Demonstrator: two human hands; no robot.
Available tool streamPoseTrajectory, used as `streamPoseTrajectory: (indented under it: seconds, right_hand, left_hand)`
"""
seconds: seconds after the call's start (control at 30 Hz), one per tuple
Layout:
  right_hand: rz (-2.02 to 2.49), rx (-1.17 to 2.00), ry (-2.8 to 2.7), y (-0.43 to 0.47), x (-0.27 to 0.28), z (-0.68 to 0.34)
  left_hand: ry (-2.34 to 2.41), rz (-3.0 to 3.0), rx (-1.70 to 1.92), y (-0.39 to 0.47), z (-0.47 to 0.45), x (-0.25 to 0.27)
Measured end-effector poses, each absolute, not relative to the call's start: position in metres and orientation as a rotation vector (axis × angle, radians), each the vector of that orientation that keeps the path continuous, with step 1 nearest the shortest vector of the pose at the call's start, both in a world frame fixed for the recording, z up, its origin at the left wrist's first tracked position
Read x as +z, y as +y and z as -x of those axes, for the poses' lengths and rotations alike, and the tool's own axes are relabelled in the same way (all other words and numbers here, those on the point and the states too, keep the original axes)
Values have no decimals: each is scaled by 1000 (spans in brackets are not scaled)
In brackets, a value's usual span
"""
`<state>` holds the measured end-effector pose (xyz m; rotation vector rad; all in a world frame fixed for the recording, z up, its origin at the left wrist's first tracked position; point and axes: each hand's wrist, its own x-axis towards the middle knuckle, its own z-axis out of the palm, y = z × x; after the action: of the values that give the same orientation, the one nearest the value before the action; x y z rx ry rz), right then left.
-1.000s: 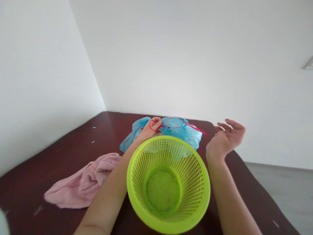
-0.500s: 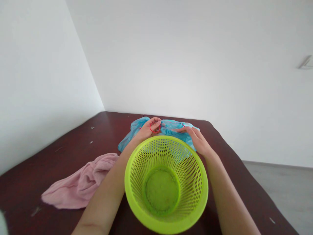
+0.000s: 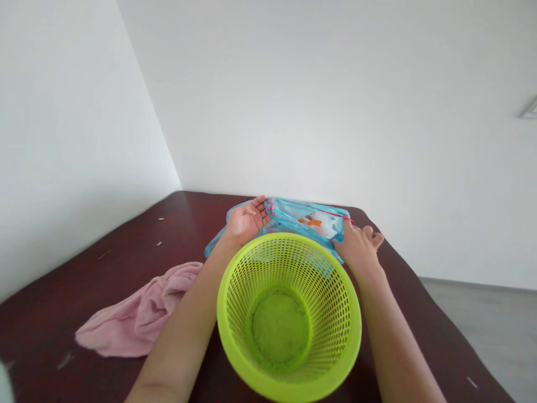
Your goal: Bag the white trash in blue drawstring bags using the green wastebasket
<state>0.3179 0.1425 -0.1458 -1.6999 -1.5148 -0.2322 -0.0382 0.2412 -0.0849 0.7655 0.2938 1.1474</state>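
A translucent blue plastic bag [image 3: 289,210] with a red drawstring lies behind the basket, its mouth spread wide. Something orange and white [image 3: 312,221] shows inside it, too small to name. At the bag's left rim is my left hand [image 3: 247,221], palm up, fingers stretched out and apart against the plastic. My right hand [image 3: 359,245] grips the right rim near the drawstring, some fingers curled. Between my forearms stands a lime-green mesh plastic basket [image 3: 229,336], tilted toward me, with no object seen in it. It hides the bag's lower front.
A crumpled pink cloth [image 3: 134,322] lies left of my left forearm on the dark red tabletop [image 3: 126,263]. White walls [image 3: 314,112] stand behind and to the left. Small pale scraps dot the table. Grey floor [image 3: 470,313] shows past the right edge.
My hands have moved apart and the bag's mouth is pulled wider. The red drawstring, bunched at my left hand before, now stretches along the rim toward my right hand.
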Motion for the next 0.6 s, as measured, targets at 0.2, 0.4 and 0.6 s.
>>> streamPoseTrajectory:
  seconds: [0.2,0.4,0.6]
  right_hand:
    - [1912,-438,-1511,125,-121,-321]
    - [1387,161,-1751,131,-103,-283]
    - [1236,456,-1533,164,-126,-255]
  left_hand:
    - [347,-785,1151,243,36,-86]
    - [353,-900,1127,242,42,-91]
    - [363,-925,1087,243,45,-95]
